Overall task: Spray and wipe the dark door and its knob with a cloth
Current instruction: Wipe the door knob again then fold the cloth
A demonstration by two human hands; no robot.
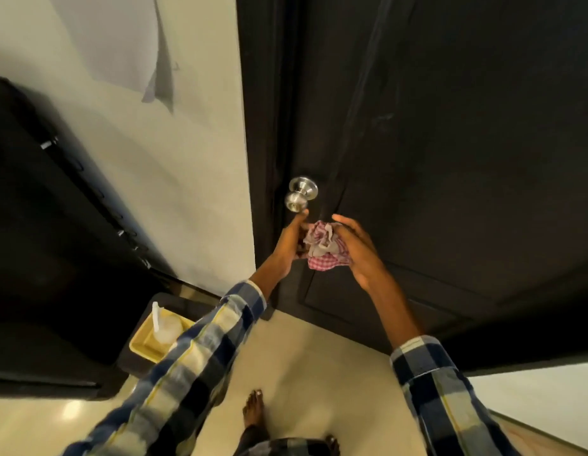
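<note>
So the tight spot is right above the left fingers (301, 217): the metal knob (297, 197) sits just past their tips, sticking out from the dark door (450, 143). The bunched checked cloth (322, 246) fills the gap between both hands. Past the right fingers (343, 222) it's flat door panel, wide open. Left of the left fingers, the door frame (263, 159) and pale wall (187, 159) box things in.
</note>
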